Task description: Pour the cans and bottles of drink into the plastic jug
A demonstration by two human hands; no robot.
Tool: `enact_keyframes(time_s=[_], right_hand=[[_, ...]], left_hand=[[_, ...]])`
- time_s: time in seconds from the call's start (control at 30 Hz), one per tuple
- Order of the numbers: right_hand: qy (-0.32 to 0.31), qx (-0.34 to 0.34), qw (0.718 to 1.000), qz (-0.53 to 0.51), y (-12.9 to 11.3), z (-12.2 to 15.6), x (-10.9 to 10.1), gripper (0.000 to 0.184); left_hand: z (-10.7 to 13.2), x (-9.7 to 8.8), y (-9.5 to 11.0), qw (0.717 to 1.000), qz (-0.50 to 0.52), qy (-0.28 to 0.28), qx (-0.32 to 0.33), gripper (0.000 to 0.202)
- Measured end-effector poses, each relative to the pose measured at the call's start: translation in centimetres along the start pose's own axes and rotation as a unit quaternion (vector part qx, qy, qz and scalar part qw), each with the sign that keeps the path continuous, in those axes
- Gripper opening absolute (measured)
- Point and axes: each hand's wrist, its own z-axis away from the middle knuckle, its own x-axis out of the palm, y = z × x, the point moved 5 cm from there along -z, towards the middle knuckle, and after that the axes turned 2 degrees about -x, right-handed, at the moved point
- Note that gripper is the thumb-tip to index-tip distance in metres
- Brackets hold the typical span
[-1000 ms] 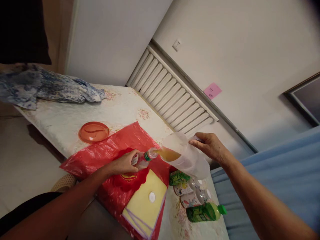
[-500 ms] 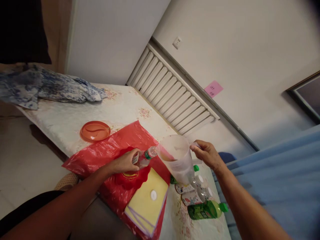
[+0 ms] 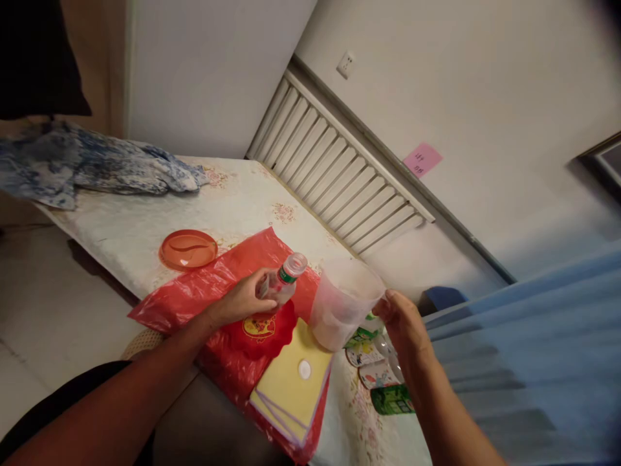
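My left hand (image 3: 245, 299) is closed around a small clear glass bottle (image 3: 279, 288) with a green neck band; its mouth is uncapped and leans up to the right. My right hand (image 3: 405, 323) grips the handle of a translucent plastic pitcher (image 3: 337, 317), tilted and just right of the bottle. The two vessels are apart. Beneath the bottle lies a red scalloped piece (image 3: 259, 331) with a yellow print. A folded yellow cloth (image 3: 284, 388) sits below the pitcher, a white cap (image 3: 304, 369) on top. Under these spreads a red plastic bag (image 3: 189, 294).
An orange divided dish (image 3: 188, 250) stands left on the flowered tablecloth (image 3: 237, 194). Patterned cans (image 3: 378, 375) and a green bottle (image 3: 392, 400) are at the right, partly behind my right arm. A radiator (image 3: 334, 168) lines the wall; a blue curtain (image 3: 548, 343) hangs right.
The bottle has moved up and turned more upright, its mouth now away from the pitcher's rim. The pitcher has changed its tilt. My view has shifted slightly.
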Motion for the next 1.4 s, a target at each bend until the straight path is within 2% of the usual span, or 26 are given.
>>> enact_keyframes(time_s=[0.1,0.23,0.33,0.43,0.53,0.63,0.73,0.87,1.0,1.1,1.2,1.27,1.4], right_hand=[[0.058,0.004,0.995,-0.085,0.7,0.5,1.1,0.04],[0.117,0.015,0.978,-0.174,2.0,1.2,3.6,0.039],[0.132,0.034,0.969,-0.208,3.3,1.6,6.0,0.041],[0.13,0.038,0.968,-0.211,4.5,1.6,8.4,0.042],[0.108,0.024,0.98,-0.167,5.8,1.5,10.5,0.042],[0.086,0.003,0.99,-0.111,7.2,1.6,12.1,0.042],[0.092,-0.016,0.988,-0.122,8.5,2.1,12.8,0.041],[0.086,-0.033,0.985,-0.143,9.5,3.1,12.4,0.038],[0.077,-0.01,0.994,-0.075,10.7,4.2,9.8,0.042],[0.108,0.043,0.992,0.045,13.2,5.6,6.4,0.048],[0.079,0.062,0.97,0.222,15.8,7.9,4.0,0.052],[0.046,0.052,0.952,0.297,17.1,9.7,3.4,0.051],[-0.019,0.005,0.931,0.365,18.0,12.4,4.2,0.042]], left_hand=[[0.0,-1.1,1.2,0.999,0.007,0.02,0.032,0.054],[-0.1,-3.6,1.6,0.987,-0.004,0.152,0.049,0.056],[0.0,-5.0,1.6,0.969,-0.015,0.242,0.051,0.052],[0.3,-5.9,1.6,0.952,-0.024,0.303,0.035,0.047],[0.6,-6.4,1.8,0.942,-0.032,0.333,0.017,0.046],[0.7,-6.5,1.8,0.943,-0.032,0.332,0.011,0.047],[0.7,-6.5,1.7,0.943,-0.029,0.33,0.015,0.049],[0.8,-6.5,1.5,0.942,-0.03,0.333,0.021,0.049],[0.8,-6.5,1.5,0.94,-0.031,0.34,0.019,0.05],[0.8,-6.6,1.5,0.939,-0.034,0.342,0.02,0.05],[0.8,-6.6,1.5,0.938,-0.038,0.344,0.012,0.05],[0.9,-6.5,1.5,0.938,-0.04,0.344,0.005,0.049],[0.9,-6.3,1.7,0.94,-0.046,0.339,0.007,0.049]])
